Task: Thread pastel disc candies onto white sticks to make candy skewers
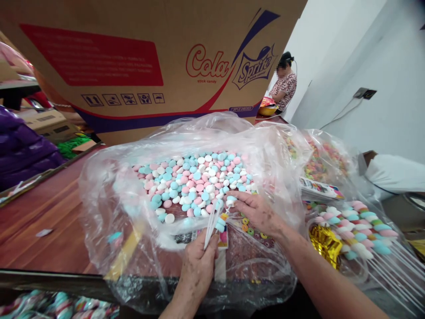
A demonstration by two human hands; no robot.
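A big clear plastic bag lies open on the wooden table, filled with pink, blue and white marshmallow pieces. My left hand grips a small bundle of white sticks pointing up into the bag. My right hand reaches into the bag from the right, fingertips pinched on a white marshmallow piece right at the stick tips. Printed packet cards lie under the hands inside the plastic.
A large Cola/Sprite cardboard box stands behind the bag. Finished marshmallow skewers and a gold wrapper lie at right, with another bag of coloured candy. A seated person works far back. Purple bag at left.
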